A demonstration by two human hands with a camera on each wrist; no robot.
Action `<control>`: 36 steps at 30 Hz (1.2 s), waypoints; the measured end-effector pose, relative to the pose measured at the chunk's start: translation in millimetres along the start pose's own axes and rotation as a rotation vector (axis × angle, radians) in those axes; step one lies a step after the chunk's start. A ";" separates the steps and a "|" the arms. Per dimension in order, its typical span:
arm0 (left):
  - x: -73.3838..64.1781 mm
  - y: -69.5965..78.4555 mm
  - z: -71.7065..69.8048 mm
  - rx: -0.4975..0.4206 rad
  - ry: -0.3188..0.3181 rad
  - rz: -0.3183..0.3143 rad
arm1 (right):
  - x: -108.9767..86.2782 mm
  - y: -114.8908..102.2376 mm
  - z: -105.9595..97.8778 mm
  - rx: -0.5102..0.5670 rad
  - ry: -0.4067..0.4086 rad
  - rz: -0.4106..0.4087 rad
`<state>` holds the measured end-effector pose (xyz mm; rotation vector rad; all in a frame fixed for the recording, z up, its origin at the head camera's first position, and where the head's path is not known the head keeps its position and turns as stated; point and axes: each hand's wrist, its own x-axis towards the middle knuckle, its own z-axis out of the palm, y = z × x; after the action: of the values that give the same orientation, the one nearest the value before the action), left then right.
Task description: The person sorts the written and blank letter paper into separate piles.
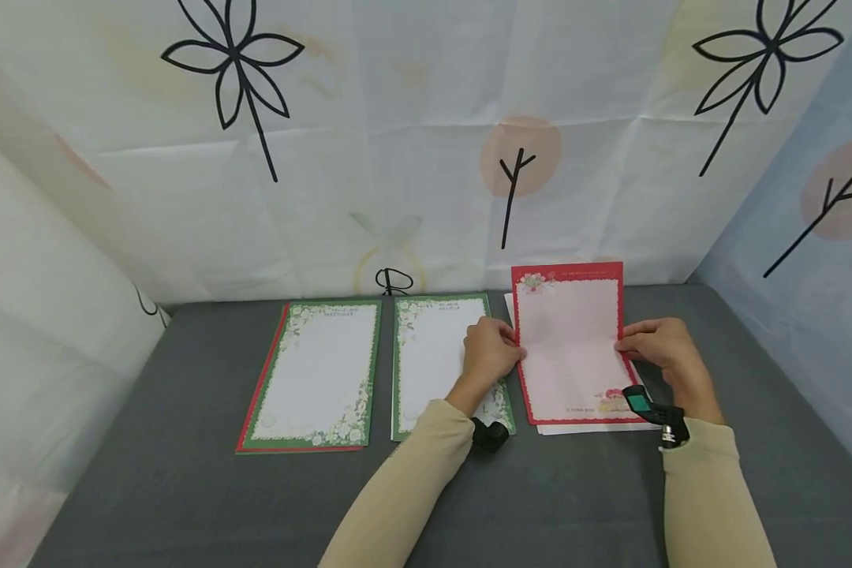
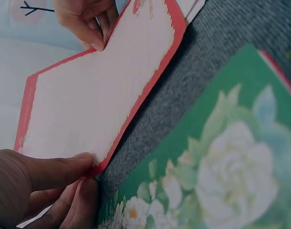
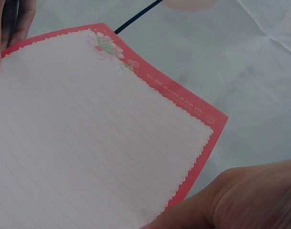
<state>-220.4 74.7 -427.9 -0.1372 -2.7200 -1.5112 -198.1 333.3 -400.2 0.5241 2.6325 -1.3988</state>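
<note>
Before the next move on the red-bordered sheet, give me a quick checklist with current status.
1. Left hand pinching the left edge of the red-bordered sheet: ok.
2. Right hand holding its right edge: ok.
3. Sheet flat: not ok, it bends upward at the hands.
4. Sheet squared over the white paper beneath: not ok, white shows past its lower edge.
5. Left green-bordered sheet covering the red layer below: not ok, red shows at its left edge.
6. Only one sheet held: cannot tell.
</note>
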 end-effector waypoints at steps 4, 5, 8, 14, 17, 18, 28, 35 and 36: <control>-2.6 3.6 0.5 0.016 0.003 -0.006 | 0.3 -0.5 0.8 -0.027 0.012 0.011; -3.0 4.0 0.7 0.021 0.005 -0.005 | 0.2 -0.8 0.9 -0.035 0.015 0.013; -4.2 4.7 1.9 0.032 0.010 -0.007 | 0.5 -1.8 0.9 -0.060 0.024 0.021; -6.1 5.2 4.0 0.041 0.020 -0.013 | 2.0 -3.8 3.6 -0.107 0.074 0.032; -7.0 5.7 4.9 0.041 0.026 -0.015 | 2.1 -4.0 5.5 -0.138 0.098 0.043; -7.1 5.8 5.3 0.046 0.029 -0.011 | 2.2 -3.8 5.9 -0.145 0.103 0.046; -9.4 5.6 3.3 0.041 0.043 0.013 | 1.3 -6.8 8.8 -0.140 0.144 0.027; -13.7 4.1 -8.7 -0.124 0.038 0.076 | -1.4 -14.6 11.4 -0.129 0.182 -0.017; -14.3 3.6 -11.3 -0.151 0.032 0.090 | -1.8 -15.8 12.3 -0.129 0.193 -0.018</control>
<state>-206.1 66.1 -419.8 -0.2336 -2.5374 -1.6765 -202.8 314.7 -394.4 0.6510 2.8603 -1.2286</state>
